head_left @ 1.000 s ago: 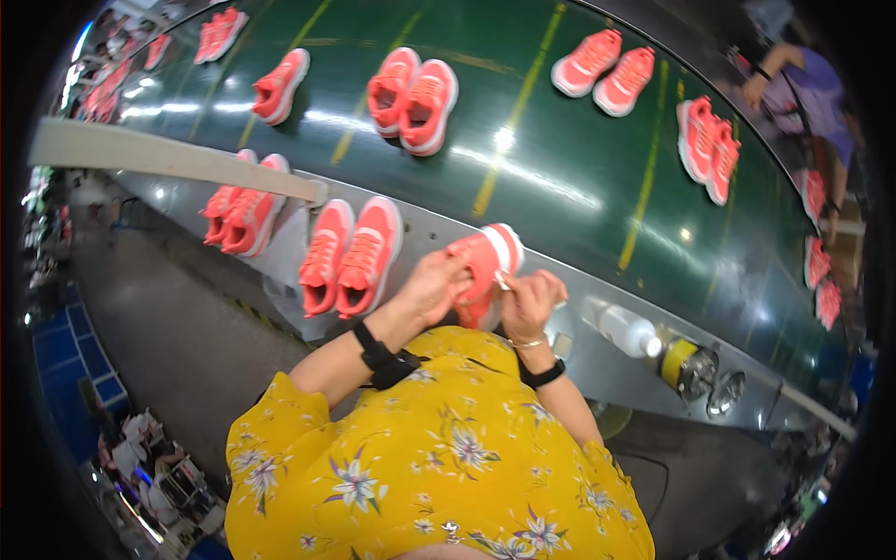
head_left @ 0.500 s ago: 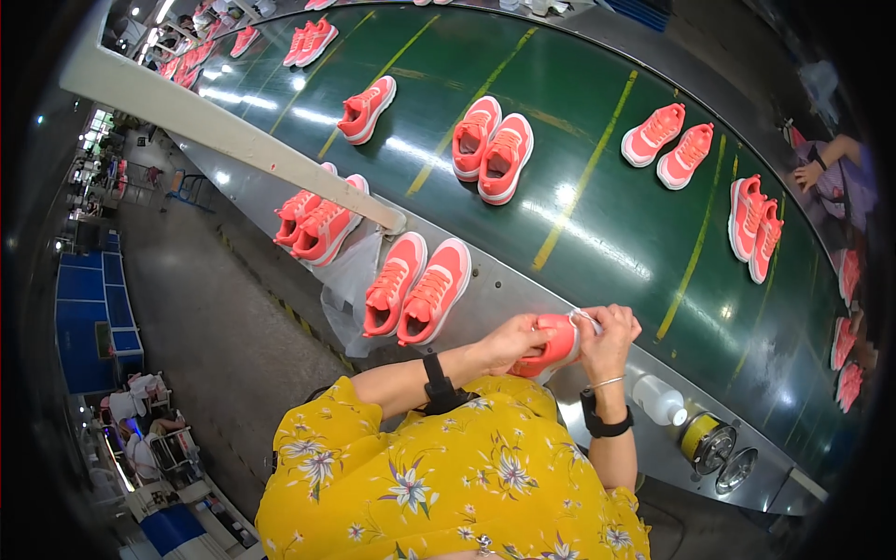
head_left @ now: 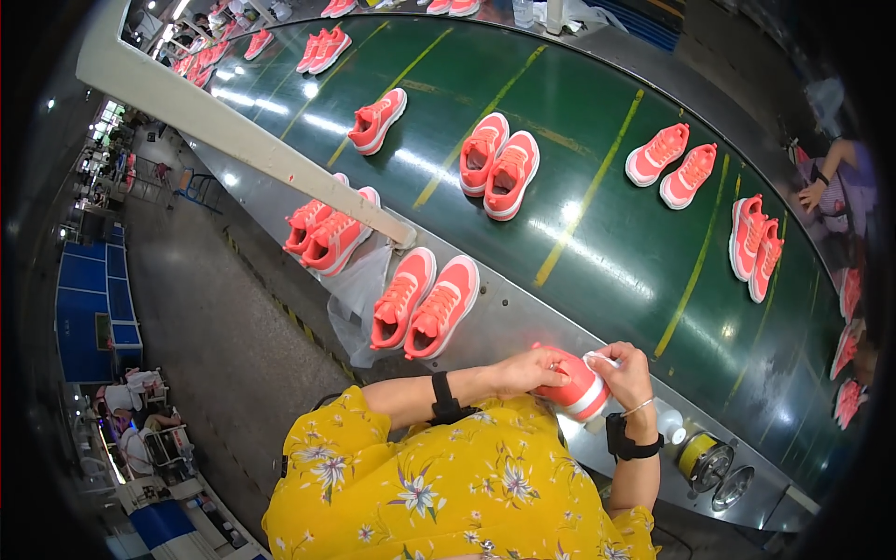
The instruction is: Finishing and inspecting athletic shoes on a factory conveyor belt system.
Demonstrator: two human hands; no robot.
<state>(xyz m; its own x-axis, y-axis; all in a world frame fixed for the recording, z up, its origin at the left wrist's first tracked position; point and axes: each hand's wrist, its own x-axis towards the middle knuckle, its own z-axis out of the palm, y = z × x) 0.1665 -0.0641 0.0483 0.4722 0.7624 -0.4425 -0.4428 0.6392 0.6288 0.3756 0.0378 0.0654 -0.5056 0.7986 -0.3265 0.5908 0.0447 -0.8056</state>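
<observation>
A coral sneaker (head_left: 581,390) with a white sole is held up in front of me at the near edge of the line. My left hand (head_left: 528,372) is closed on its left part, thumb and fingers gripping the upper. A small piece of white cloth (head_left: 595,358) is pinched in the fingers of my right hand (head_left: 629,379), against the sneaker's right side. Left of my hands, a pair of coral sneakers (head_left: 441,306) rests on the metal ledge (head_left: 513,322). Another pair (head_left: 333,231) sits farther left, partly hidden by a beam.
A green conveyor belt (head_left: 597,252) with yellow stripes carries several coral sneakers. The pale beam (head_left: 252,149) crosses at left, with clear plastic (head_left: 359,299) below it. A white bottle (head_left: 670,425), yellow tin (head_left: 702,461) and metal dish (head_left: 734,488) stand right. A co-worker's hand (head_left: 814,194) shows far right.
The sneaker has been turned in my hands, and more of its white sole edge now shows. My right hand has shifted slightly right and nearer to me, still holding the cloth.
</observation>
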